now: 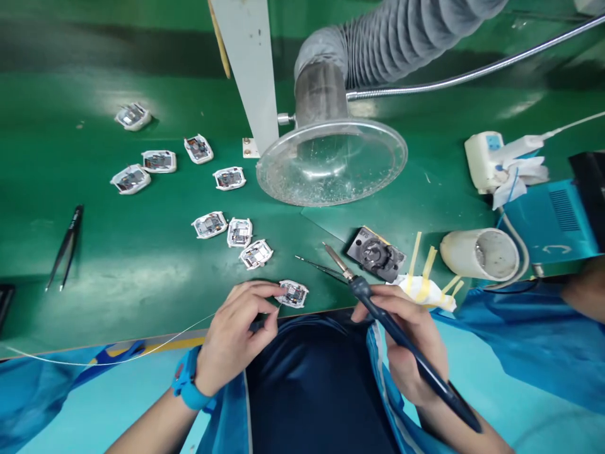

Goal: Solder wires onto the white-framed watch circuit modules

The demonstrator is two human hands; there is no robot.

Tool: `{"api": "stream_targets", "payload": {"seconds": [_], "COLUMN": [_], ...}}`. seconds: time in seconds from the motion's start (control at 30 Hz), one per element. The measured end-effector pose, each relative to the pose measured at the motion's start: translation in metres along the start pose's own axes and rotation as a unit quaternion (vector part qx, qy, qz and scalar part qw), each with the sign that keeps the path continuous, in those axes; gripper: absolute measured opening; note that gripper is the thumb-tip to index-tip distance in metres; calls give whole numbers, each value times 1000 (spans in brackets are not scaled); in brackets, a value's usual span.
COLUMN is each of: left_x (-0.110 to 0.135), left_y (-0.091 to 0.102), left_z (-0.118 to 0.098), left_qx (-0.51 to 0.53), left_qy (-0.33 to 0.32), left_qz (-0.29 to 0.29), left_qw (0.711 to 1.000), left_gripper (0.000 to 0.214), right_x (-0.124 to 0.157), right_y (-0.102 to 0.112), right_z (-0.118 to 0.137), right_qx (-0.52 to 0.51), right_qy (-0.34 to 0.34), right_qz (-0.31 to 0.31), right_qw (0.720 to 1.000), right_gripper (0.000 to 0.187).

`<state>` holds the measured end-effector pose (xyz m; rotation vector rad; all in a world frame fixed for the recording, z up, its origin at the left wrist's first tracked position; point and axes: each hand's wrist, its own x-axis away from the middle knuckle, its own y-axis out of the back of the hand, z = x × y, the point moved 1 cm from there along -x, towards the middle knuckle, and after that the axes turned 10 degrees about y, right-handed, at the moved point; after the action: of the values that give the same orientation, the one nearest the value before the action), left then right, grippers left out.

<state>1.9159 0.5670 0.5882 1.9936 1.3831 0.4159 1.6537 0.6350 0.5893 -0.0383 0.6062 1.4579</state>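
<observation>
My left hand (243,325) pinches a thin solder wire (155,345) that trails off to the left. Its fingertips meet the left edge of a white watch case (293,294) with electronics inside, near the bench's front edge. In my right hand (416,334) is a dark blue soldering iron (401,331). The iron's tip points up and left, apart from the case. Dark tweezers (321,267) run beneath the iron toward my right hand; whether the fingers hold them too, I cannot tell. Several similar cases, one of them a white watch case (256,254), lie farther back.
A fume extraction hood (331,164) hangs over the middle. A black fixture block (375,252), yellow tape strips (429,263), a white cup (460,252) and a blue soldering station (551,221) stand right. Other tweezers (66,246) lie left. A person's arm shows at right.
</observation>
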Motion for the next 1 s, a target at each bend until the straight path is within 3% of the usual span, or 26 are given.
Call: {"api": "stream_targets", "payload": {"seconds": [0.07,0.17,0.3,0.47,0.77,0.9,1.0], "left_x": [3,5,3,-1,-2,-4,-6], "left_y": [0,1,3,1,3,3,3], "left_z": [1,1,1,2,2,2,2], "left_qx": [-6,-1,4,2,1,0,4], "left_qy": [-2,-6,-12,-14,-35,-45,-42], "left_qz": [-1,2,-7,2,3,19,19], "left_qw": [1000,1000,1000,1000,999,999,999], "left_gripper": [15,15,16,15,16,15,15], "right_x": [6,10,3,-16,-23,-27,-30], "right_y": [6,9,8,-5,-5,-5,-6], "right_z": [6,12,20,32,34,32,32], "right_qx": [-23,-18,79,101,201,211,216], "right_qy": [-30,-49,12,0,23,35,34], "right_qz": [-23,-22,19,-5,58,140,151], "right_qw": [999,998,997,995,978,967,964], "right_gripper": [24,32,21,8,24,32,34]}}
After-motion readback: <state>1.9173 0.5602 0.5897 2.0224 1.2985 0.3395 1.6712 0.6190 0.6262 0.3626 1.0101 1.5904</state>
